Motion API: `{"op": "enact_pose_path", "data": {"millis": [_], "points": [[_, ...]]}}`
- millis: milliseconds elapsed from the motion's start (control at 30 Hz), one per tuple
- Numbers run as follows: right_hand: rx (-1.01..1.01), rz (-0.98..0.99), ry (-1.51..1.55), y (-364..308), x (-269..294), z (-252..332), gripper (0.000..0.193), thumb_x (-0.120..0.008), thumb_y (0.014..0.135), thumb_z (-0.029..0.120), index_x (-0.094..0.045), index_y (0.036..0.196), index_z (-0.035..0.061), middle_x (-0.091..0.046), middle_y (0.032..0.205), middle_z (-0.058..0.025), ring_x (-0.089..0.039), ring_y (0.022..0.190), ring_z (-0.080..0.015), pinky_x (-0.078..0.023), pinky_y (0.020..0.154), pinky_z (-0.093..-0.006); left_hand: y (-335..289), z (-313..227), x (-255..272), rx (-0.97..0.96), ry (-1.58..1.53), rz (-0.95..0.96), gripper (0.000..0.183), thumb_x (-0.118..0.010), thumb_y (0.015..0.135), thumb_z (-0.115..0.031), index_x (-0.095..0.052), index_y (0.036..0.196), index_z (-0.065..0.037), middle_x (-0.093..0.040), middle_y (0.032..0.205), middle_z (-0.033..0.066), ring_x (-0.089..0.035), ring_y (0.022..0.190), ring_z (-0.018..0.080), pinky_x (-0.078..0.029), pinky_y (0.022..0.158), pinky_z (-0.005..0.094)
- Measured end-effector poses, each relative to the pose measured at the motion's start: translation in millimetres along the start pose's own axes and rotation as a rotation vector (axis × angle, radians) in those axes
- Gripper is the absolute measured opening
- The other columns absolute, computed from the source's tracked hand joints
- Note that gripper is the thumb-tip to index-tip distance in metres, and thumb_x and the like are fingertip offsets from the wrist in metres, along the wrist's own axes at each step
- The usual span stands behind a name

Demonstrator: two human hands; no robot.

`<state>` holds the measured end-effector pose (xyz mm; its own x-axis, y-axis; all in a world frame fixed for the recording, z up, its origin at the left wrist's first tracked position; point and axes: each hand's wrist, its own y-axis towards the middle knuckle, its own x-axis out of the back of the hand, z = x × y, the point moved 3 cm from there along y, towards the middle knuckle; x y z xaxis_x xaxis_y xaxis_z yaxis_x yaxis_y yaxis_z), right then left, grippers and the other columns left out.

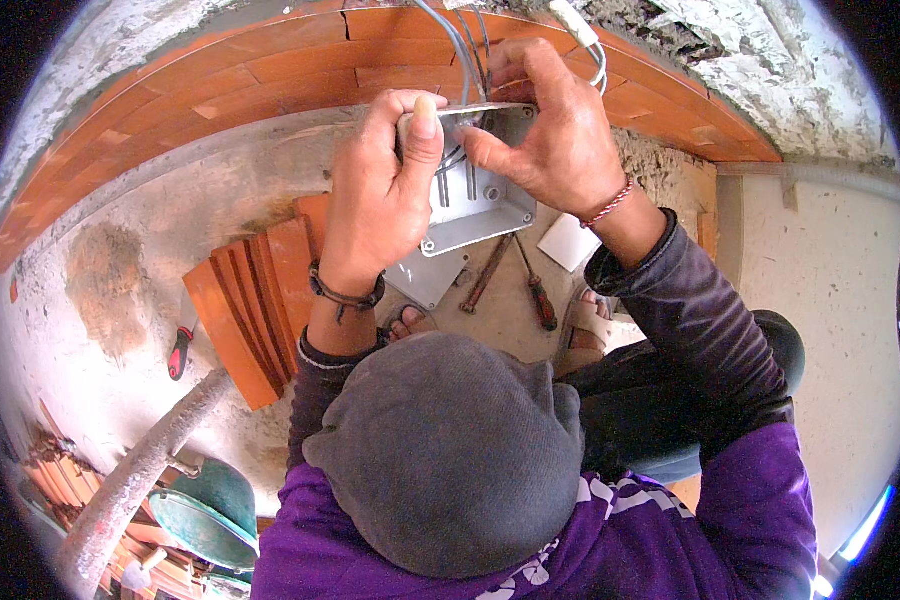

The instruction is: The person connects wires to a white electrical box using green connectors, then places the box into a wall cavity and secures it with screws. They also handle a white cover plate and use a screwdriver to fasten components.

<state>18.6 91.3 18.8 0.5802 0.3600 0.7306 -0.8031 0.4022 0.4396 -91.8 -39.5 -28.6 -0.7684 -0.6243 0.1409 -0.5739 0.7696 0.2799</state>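
1. Grey cap (pixel 450 450) nearest camera.
2. Left hand (pixel 380 195) grasps grey box (pixel 480 232) by its left rim, thumb on the edge, likely to steady it.
3. Right hand (pixel 560 140) half-curled at box's upper right, thumb inside, probably for reaching the cables; can't tell if it pinches one.
4. Box is open side toward wearer, so interior shows; cables (pixel 458 45) run in at its top.
5. Below: grey plate (pixel 430 278), rusty bar (pixel 488 273), screwdriver (pixel 543 303) on floor, presumably for easy reach.
6. Beyond: orange brick wall (pixel 260 85).
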Motion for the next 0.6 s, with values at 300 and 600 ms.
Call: {"op": "enact_pose_path", "data": {"millis": [300,600], "points": [[-0.176,0.092,0.038,-6,-3,-1,0.043,-0.079,0.07,0.021,-0.059,0.104,0.0021,-0.067,0.083,-0.0175,-0.068,0.077,-0.0342,-0.055,0.071,-0.0407,-7,0,2,0.045,-0.025,0.005,0.036,-0.049,0.103,-0.037,-0.059,0.105,-0.003,-0.057,0.073,0.0056,-0.054,0.068,0.0138,-0.046,0.064,0.031],[-0.288,0.141,0.015,-10,1,7,0.05,-0.077,0.078,0.013,-0.053,0.12,0.0,-0.071,0.098,-0.0178,-0.07,0.095,-0.0259,-0.054,0.083,-0.0354,-12,-1,0,0.044,-0.04,-0.007,0.036,-0.05,0.102,-0.038,-0.059,0.103,-0.003,-0.056,0.071,0.0048,-0.053,0.067,0.0124,-0.046,0.063,0.0309]]}}
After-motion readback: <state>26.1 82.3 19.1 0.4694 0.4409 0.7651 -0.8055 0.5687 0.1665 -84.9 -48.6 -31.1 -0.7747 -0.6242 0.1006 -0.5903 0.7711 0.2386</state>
